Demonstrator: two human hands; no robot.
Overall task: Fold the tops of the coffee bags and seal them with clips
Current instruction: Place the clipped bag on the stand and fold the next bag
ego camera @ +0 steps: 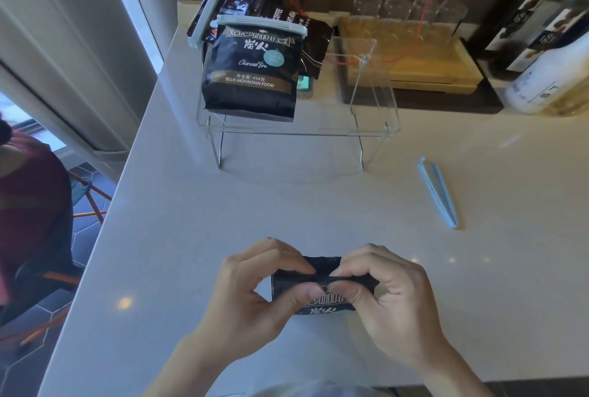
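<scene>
A black coffee bag (325, 304) stands at the near edge of the white counter, its top folded over. My left hand (258, 288) and my right hand (389, 294) pinch that fold from either side, thumbs and forefingers meeting at its middle. A light blue clip (439, 194) lies open on the counter to the right, apart from both hands. On a clear acrylic shelf (287, 132) further back, a sealed black coffee bag (251, 78) leans with a white clip (261, 25) across its top. Behind it another bag (242, 4) carries a second white clip (208, 12).
A wooden tray (446, 78) with several upturned glasses sits at the back right, beside tall bottles (548, 46). A red cord (427, 4) runs across the tray. A person in a dark red top (28, 205) sits at the left, beyond the counter's edge.
</scene>
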